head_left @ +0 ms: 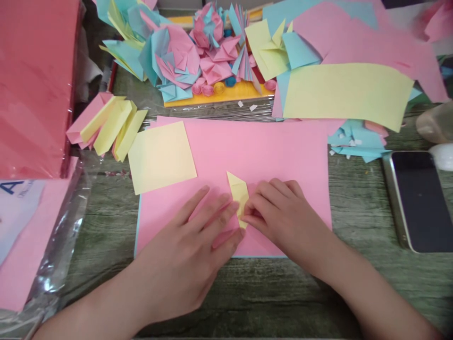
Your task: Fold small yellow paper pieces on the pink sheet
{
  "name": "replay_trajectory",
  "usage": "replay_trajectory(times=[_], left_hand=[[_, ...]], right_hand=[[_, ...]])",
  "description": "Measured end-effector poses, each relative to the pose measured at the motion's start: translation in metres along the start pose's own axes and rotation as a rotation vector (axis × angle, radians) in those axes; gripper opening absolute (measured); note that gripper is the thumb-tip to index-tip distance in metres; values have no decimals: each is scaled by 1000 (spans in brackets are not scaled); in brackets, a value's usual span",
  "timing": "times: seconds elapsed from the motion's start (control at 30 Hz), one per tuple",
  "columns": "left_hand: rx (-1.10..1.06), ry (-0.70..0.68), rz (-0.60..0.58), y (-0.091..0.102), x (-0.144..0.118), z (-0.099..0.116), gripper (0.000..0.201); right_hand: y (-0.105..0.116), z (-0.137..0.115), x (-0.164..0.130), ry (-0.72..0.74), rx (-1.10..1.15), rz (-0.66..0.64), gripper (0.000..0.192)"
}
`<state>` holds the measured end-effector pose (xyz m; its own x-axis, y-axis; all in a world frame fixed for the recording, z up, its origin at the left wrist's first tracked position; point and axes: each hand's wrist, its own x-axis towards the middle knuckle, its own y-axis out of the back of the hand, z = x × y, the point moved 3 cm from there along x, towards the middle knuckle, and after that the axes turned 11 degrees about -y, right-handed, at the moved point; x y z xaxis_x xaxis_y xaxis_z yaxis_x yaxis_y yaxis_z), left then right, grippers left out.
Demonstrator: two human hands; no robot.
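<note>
A small folded yellow paper [238, 191], narrow with slanted ends, lies on a stack of pink sheets [269, 146]. My left hand [198, 245] rests flat with its fingers spread, and its fingertips touch the folded paper's left edge and lower end. On the other side, my right hand [279, 208] has its fingers curled and pinched at the paper's right edge. Part of that edge is hidden behind the fingers. A square yellow sheet [163, 156] lies unfolded on the upper left of the pink stack.
Several folded strips [113, 125] lie to the left. Paper flowers [177, 56] crowd the back, beside loose coloured sheets [347, 92]. A phone [419, 200] sits at the right. Red paper in clear plastic [35, 85] covers the left side of the wooden table [247, 297].
</note>
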<state>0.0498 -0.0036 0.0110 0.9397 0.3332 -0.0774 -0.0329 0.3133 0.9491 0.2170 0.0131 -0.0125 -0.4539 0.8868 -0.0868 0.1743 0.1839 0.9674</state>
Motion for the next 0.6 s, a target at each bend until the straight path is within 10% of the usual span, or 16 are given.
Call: replay_trajectory(times=[0.6], left_hand=[[-6, -12, 7, 1, 1, -2, 48]], right_hand=[[2, -3, 1, -27, -18, -12, 14]])
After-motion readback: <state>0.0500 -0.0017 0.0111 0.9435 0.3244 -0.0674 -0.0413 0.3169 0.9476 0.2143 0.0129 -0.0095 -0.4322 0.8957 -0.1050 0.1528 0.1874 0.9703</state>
